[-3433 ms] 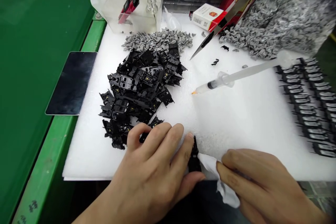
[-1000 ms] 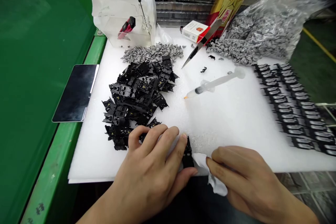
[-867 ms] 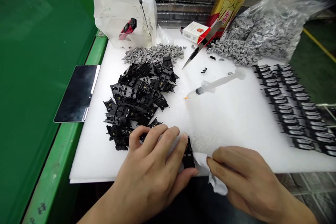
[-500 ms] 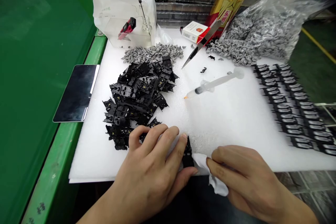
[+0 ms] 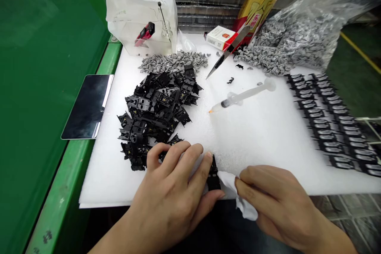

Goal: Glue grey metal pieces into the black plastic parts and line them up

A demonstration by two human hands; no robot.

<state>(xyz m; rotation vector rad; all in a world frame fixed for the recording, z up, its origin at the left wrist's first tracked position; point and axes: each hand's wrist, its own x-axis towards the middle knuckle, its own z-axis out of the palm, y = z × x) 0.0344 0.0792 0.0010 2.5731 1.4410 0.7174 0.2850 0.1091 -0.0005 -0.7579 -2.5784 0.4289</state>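
Still, left fingers (image 5: 193, 158) clenched on a black plastic part (image 5: 213, 178), right fingers (image 5: 256, 178) pinching white cloth (image 5: 229, 184).

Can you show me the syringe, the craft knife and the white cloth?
Syringe (image 5: 247, 96), head view, on its clear barrel.
Craft knife (image 5: 219, 62), head view, on its black grip.
White cloth (image 5: 228, 183), head view, on the part just beside the black piece.
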